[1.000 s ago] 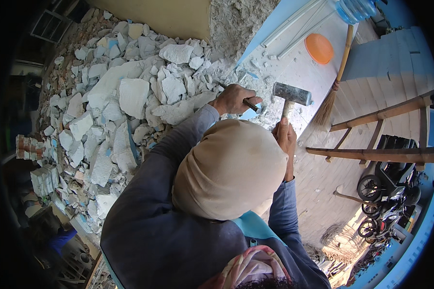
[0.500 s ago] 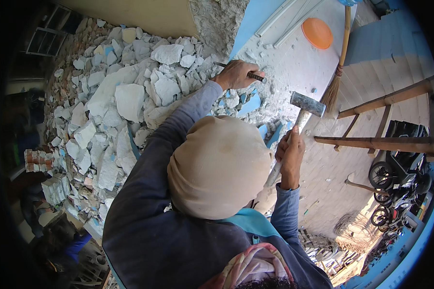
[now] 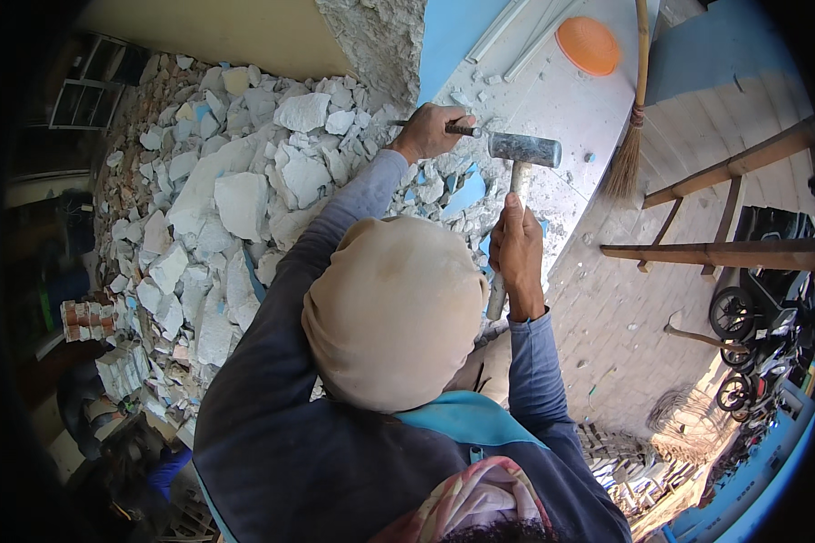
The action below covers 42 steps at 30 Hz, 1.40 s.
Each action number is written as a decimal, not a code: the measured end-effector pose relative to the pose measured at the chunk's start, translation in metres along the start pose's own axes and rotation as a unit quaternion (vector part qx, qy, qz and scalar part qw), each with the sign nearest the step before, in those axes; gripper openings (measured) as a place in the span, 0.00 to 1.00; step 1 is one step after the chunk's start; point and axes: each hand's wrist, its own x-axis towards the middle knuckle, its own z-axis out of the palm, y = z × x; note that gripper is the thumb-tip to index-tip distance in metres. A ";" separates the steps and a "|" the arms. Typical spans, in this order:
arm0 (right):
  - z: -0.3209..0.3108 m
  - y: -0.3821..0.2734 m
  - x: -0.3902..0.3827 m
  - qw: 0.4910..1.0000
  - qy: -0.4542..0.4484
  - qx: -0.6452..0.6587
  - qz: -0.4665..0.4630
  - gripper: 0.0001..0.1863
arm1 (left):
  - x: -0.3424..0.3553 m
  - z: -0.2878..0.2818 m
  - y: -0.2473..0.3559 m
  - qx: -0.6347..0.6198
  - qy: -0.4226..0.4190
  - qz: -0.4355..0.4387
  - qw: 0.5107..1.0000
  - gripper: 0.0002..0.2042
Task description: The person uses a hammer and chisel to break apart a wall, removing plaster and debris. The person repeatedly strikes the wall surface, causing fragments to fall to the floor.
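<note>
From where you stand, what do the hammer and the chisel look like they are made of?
The hammer, in the right hand, looks to have a dull grey steel head, scuffed and dusty, on a pale handle, probably wood. The chisel, in the left hand, is a thin dark rod, likely steel. The rubble looks like broken plaster or concrete, white and chalky.

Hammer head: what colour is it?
Dull grey metal hammer head, dusted white; seen in the head view.

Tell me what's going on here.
A person is chipping plaster. The left hand holds a chisel against the broken wall edge; the right hand grips a hammer whose head sits at the chisel's end. Broken white chunks are heaped to the left, and a broom leans nearby.
</note>
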 end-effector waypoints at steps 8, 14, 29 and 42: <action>-0.040 -0.092 -0.028 0.937 0.112 0.166 -0.286 0.34 | -0.003 -0.003 -0.003 0.000 -0.001 -0.003 1.000 0.25; 0.014 -0.021 0.000 0.981 -0.022 -0.132 -0.142 0.28 | 0.000 0.001 -0.007 0.019 -0.007 -0.026 0.999 0.22; 0.025 -0.042 0.002 0.980 0.052 -0.077 -0.173 0.30 | -0.003 0.006 -0.007 0.017 -0.007 -0.039 0.999 0.23; -0.020 -0.089 -0.009 0.862 0.192 0.301 -0.360 0.32 | -0.006 0.009 -0.017 0.020 -0.010 -0.043 0.999 0.23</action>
